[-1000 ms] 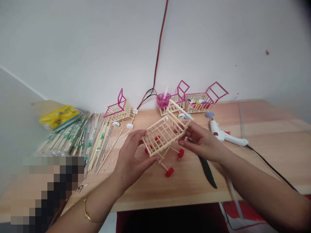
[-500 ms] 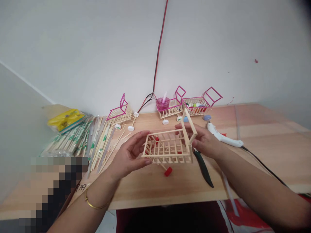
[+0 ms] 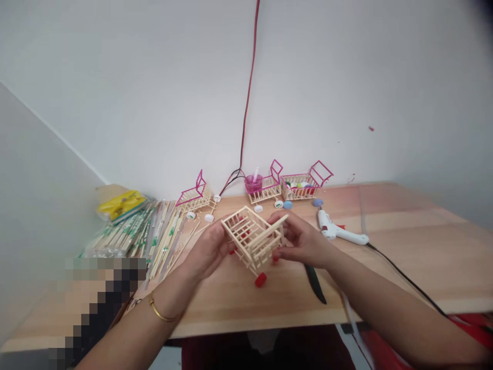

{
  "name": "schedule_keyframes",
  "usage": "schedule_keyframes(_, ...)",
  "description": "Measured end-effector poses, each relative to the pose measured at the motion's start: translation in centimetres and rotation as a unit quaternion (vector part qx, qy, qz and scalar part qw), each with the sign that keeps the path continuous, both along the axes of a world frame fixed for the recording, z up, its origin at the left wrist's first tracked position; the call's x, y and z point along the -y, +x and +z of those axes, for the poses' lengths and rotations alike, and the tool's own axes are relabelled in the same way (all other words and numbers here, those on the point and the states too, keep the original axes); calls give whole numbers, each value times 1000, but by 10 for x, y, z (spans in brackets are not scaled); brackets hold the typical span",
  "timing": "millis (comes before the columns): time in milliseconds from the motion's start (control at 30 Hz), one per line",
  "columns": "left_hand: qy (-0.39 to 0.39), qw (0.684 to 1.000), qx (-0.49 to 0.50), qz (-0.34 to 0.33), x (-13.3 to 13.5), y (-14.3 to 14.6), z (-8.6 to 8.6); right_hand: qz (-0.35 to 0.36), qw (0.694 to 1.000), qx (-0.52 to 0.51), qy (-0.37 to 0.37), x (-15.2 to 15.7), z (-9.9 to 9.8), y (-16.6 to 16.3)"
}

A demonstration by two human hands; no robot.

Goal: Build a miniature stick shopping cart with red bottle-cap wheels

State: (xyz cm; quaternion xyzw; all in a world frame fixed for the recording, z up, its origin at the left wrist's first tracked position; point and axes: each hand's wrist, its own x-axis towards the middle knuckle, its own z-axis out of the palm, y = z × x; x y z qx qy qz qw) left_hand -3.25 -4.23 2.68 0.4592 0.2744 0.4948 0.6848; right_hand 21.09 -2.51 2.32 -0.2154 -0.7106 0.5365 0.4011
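Observation:
Between my two hands is a small cart (image 3: 252,236) built from bare wooden sticks, with red bottle-cap wheels (image 3: 261,279) underneath. It is turned at an angle and tilted, its handle end toward me on the right. My left hand (image 3: 211,246) grips the far left side, fingers partly hidden behind the slats. On the right, my right hand (image 3: 302,239) pinches the cart near its handle and a red wheel. A dark green knife-shaped object (image 3: 316,284) lies on the table below my right wrist.
Behind stand carts with magenta rims (image 3: 194,198) and a cup of magenta paint (image 3: 254,183). A white glue gun (image 3: 339,231) with its cord lies right. Wooden sticks (image 3: 164,239) and a yellow packet (image 3: 121,204) lie left on the wooden table (image 3: 404,257).
The cart has been rotated in my hands, so its handle end now swings toward me. My right hand has shifted lower around it. The camera view has tilted slightly.

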Motion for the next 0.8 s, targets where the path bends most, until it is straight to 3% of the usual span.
schedule_keyframes(200, -7, 996, 93, -1, 4, 21, 27, -92, 994, -20, 61, 12, 11, -8)
schedule_keyframes(367, -33, 992, 116, -43, 5, 36, 32, -140, 981, 43, 131, 23, 19, -13)
schedule_keyframes(500, -50, 990, 124, -39, 5, 37, 31, -151, 960, 106, 212, 31, 25, -8)
schedule_keyframes(600, -55, 991, 119, -14, 3, 32, 30, -194, 927, 159, 280, 27, 28, 15)
schedule_keyframes(667, -48, 994, 99, -5, 2, 28, 31, -252, 901, 242, 258, 16, 23, 43)
schedule_keyframes(733, -33, 996, 84, 1, 1, 25, 31, -327, 852, 339, 230, 1, 13, 74)
schedule_keyframes(800, -21, 996, 85, 3, -1, 22, 31, -391, 777, 458, 184, -14, 0, 101)
